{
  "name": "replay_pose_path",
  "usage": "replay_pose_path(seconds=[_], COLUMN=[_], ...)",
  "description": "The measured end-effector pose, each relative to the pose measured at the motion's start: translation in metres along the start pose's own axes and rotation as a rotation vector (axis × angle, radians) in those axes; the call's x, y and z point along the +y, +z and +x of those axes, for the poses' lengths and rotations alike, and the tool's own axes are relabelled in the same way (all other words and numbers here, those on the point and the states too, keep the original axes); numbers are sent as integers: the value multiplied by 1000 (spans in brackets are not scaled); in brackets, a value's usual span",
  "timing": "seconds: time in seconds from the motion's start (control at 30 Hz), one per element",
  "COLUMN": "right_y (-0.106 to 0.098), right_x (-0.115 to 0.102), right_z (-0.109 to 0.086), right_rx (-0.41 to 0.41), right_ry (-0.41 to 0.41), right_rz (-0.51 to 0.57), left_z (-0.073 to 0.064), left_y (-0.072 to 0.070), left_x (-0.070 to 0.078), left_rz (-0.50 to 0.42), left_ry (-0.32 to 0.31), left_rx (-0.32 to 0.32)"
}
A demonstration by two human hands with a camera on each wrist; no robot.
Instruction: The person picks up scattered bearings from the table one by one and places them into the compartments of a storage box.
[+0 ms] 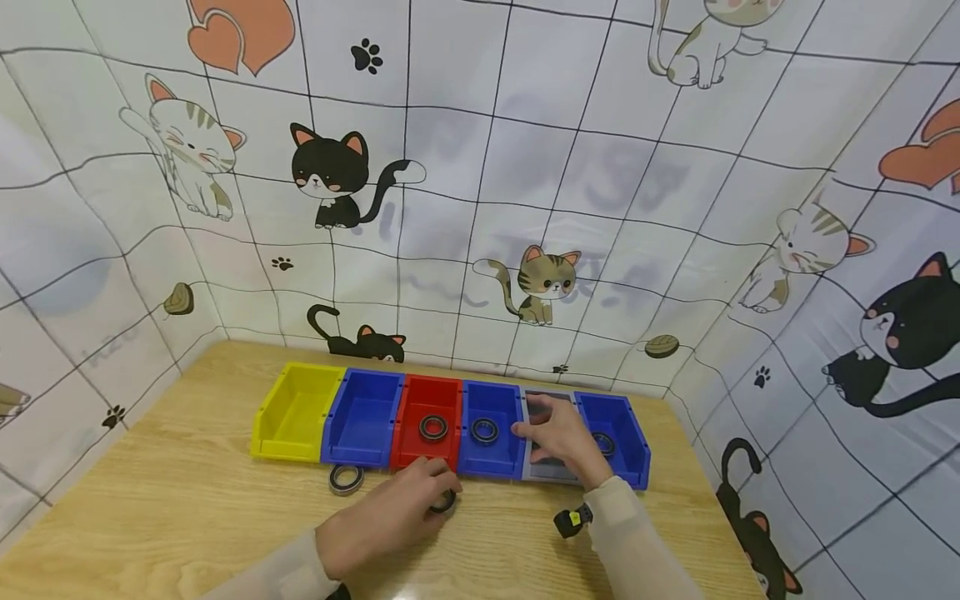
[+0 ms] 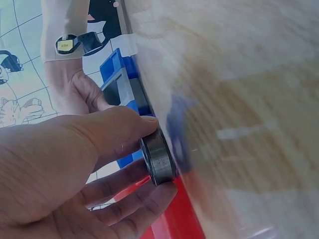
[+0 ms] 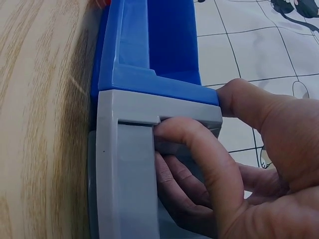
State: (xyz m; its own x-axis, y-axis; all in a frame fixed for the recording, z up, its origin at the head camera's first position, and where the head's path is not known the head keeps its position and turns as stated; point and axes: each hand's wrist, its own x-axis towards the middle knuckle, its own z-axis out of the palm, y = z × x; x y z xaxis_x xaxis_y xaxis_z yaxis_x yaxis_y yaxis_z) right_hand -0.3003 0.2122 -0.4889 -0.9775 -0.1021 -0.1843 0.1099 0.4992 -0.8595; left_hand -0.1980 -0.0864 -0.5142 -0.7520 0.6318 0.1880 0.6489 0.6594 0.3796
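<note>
We are partway through putting bearings into a row of six bins on the wooden table. Three bins already hold one each: the red bin has a bearing, the blue bin to its right has another bearing, and the far-right blue bin shows a third bearing, partly hidden at 3 o'clock of our right hand.

Our left hand pinches a steel bearing between thumb and fingers, on edge against the table just in front of the red bin, at about 6 o'clock from it. Our right hand lies over the grey bin, thumb and fingers curled round its wall, gripping it. Whether that bin holds anything we cannot tell; the hand covers it.

Still loose is one spare bearing on the table, at 6 o'clock of the left blue bin. That bin and the yellow bin look unfilled, so we judge roughly half the work done, with two bearings left to place.
</note>
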Motion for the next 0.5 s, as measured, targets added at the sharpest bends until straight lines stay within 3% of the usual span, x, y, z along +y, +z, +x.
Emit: replay_pose_path(seconds=[0.23,0.5], right_y=[2,1], right_x=[0,0], right_z=[0,-1], right_rx=[0,5], right_ry=[4,-7], right_rz=[-3,-15], left_z=[-5,-2], left_y=[-15,-39], left_x=[0,-11], left_rz=[-23,67], left_ry=[-28,-28], left_rx=[34,136])
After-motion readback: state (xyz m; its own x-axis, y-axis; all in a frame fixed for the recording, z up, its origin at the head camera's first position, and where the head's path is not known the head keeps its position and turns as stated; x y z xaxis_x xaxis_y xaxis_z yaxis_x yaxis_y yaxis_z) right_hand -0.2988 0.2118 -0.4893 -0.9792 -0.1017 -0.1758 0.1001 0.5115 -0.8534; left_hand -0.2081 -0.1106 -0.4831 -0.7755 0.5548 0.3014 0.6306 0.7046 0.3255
